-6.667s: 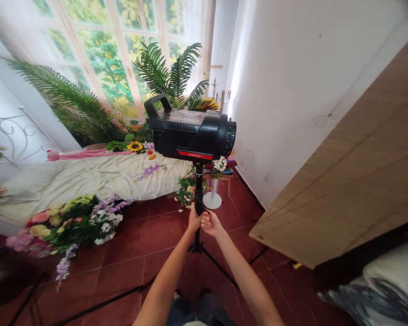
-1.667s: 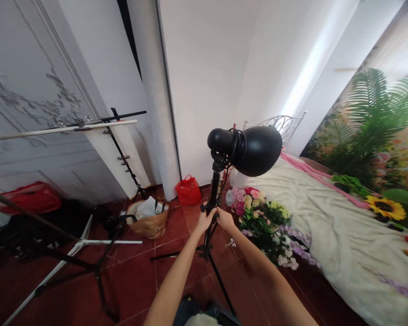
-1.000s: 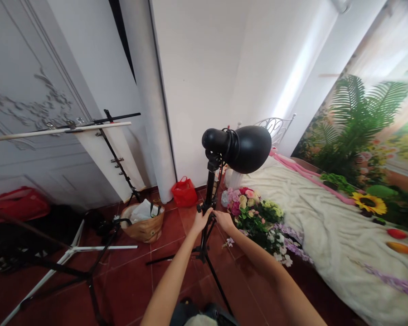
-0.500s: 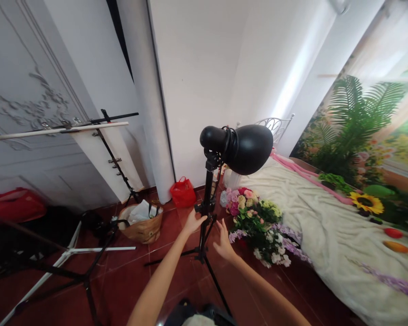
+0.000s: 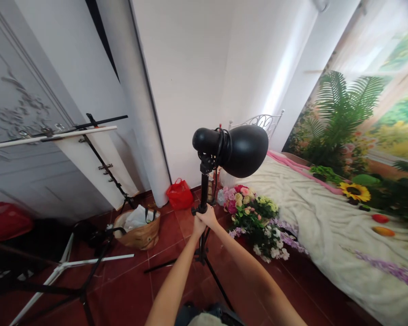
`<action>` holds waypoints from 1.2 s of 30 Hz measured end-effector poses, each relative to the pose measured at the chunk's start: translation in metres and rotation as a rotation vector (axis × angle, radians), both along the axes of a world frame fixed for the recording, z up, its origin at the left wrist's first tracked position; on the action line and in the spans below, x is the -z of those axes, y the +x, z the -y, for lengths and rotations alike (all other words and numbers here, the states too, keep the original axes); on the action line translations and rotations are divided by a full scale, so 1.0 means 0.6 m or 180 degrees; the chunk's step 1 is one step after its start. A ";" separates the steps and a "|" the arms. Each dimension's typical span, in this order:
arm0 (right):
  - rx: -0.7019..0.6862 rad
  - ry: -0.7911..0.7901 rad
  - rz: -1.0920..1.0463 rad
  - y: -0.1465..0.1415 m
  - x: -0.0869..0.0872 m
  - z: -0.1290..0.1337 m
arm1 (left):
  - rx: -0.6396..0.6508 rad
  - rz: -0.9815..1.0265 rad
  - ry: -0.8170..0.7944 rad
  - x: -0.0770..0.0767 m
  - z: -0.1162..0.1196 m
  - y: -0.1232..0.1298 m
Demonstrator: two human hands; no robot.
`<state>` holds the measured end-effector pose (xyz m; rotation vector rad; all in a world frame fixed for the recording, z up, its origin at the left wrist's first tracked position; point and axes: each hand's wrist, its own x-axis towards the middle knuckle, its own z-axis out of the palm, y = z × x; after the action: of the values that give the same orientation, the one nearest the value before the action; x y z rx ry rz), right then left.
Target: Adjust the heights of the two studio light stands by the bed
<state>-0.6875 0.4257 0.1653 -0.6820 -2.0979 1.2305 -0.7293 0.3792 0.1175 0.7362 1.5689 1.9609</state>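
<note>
lamp stand [image 5: 204, 188]: black, tubular, long axis upright, on spread legs over red floor tiles [image 5: 170, 237]. left hand [image 5: 199, 225] closed round the pole, just under a dark collar [image 5: 198, 210]; right hand [image 5: 209, 217] closed there too, touching the left and slightly higher, both about equally near; fingers partly hidden.

lamp head [image 5: 248, 151]: atop the stand, above both hands; long axis crosswise, wide end to the right. smooth matte black dome, rounded rear housing [image 5: 206, 141], black cable [image 5: 225, 147] coiled at the neck.

surroundings: flowers [image 5: 250, 210], ruffled, pink, cream and white, right of the stand; bed cover [image 5: 313, 213], cream, creased, plush-looking; red bag [image 5: 180, 194], soft-looking; tan basket [image 5: 143, 235], flared, left of the stand.
</note>
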 end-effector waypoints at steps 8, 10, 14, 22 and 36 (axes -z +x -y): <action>-0.0067 -0.0141 -0.0762 -0.012 -0.143 -0.015 | -0.0302 -0.0631 -0.0490 0.039 -0.007 -0.005; -0.0285 -0.0121 -0.1000 -0.016 -0.203 -0.024 | -0.0315 -0.0632 -0.0554 0.039 -0.007 -0.002; -0.0640 0.0002 -0.1165 -0.017 -0.293 -0.046 | -0.0323 -0.0551 -0.0638 0.038 -0.007 0.000; -0.0895 -0.0234 -0.1129 -0.014 -0.297 -0.051 | -0.0393 -0.0447 -0.0540 0.032 -0.023 -0.006; -0.1275 -0.0562 -0.0605 0.090 -0.151 -0.086 | -0.0647 -0.0231 -0.0564 0.034 -0.040 -0.003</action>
<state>-0.6334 0.4771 0.2562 -0.2059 -2.0401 1.6426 -0.7313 0.4032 0.0971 0.6017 1.8982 1.9200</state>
